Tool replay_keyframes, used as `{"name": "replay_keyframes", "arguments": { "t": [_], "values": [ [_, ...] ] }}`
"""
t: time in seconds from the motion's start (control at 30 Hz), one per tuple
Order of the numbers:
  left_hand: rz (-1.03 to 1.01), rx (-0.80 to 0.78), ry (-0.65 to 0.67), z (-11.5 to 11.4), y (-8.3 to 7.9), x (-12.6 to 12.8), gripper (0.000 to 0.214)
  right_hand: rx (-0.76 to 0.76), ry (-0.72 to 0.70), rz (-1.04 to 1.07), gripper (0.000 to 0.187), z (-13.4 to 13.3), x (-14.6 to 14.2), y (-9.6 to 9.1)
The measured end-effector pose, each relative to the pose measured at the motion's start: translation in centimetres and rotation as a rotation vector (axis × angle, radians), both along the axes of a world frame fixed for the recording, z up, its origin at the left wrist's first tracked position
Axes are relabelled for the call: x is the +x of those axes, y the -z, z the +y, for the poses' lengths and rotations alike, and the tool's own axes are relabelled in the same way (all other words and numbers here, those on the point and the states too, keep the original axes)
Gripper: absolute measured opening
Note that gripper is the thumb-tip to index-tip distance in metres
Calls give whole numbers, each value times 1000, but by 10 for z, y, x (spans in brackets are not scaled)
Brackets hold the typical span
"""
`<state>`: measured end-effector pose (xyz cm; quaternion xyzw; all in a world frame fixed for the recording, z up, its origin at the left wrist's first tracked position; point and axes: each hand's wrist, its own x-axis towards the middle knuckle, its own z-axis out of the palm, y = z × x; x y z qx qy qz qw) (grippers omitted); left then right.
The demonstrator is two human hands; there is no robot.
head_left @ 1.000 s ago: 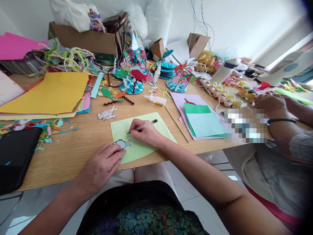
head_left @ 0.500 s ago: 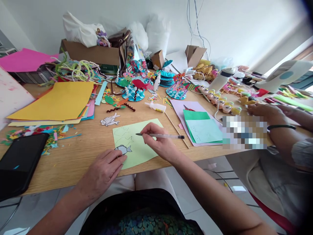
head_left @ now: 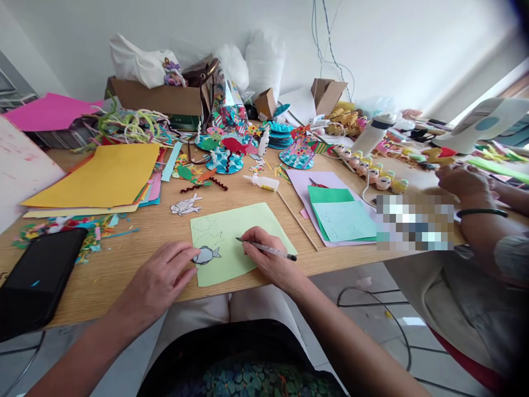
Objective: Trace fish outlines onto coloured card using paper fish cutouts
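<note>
While held by no more than a fingertip, seems close to weightless: a paper fish (head_left: pixel 206 255), thin and limp, apt to skid or curl at the least nudge and to tear at a fin or the tail. Better steadied flat from above, at a guess, than pinched by an edge. Lies on a pale green sheet (head_left: pixel 243 220) at the near edge of the table (head_left: pixel 128 248), between the two hands. Shows a grey body, a dark outline and a tail toward the right; finer marks too small to tell.

Left hand (head_left: pixel 159 281): palm down, fingers spread, forefinger tip touching the fish's left end. Right hand (head_left: pixel 268 262): thumb and fingers pinching a pen (head_left: pixel 266 249), tip aimed at the sheet just right of the fish; touching the paper or not, cannot tell. Faint drawn outlines higher on the same sheet.

Off to the left, a black phone (head_left: pixel 37 278). Farther on, a second fish cut-out (head_left: pixel 185 205), a glue bottle (head_left: pixel 263 181), a thin wooden stick (head_left: pixel 297 220), a stack of coloured paper (head_left: pixel 99 176). At the right, another person's hand (head_left: pixel 460 179). Against the far wall, a cardboard box (head_left: pixel 161 98).
</note>
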<state>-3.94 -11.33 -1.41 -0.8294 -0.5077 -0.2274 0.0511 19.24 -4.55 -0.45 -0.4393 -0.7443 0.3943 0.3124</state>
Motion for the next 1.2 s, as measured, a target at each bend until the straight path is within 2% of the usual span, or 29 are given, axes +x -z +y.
{"name": "replay_keyframes", "arguments": {
  "t": [0.2, 0.3, 0.57, 0.87, 1.07, 1.2],
  "values": [
    [63, -240, -74, 16, -7, -5, 32, 0, 3, 20, 7, 2, 1, 3],
    [95, -356, -72, 24, -10, -4, 30, 10, 1, 28, 8, 1, 2, 3],
    [124, -538, -42, 39, -20, 0, 18, 2, -12, 42, 9, 0, 1, 3],
    [112, -572, -45, 40, -21, 2, 10, 16, -23, 41, 9, 1, 2, 7],
    [88, -585, -49, 39, -25, 4, 25, 12, -24, 57, 10, 1, 3, 9],
    [110, -608, 1, 44, -26, 5, 21, 14, -16, 58, 10, 2, 3, 10]
  ]
}}
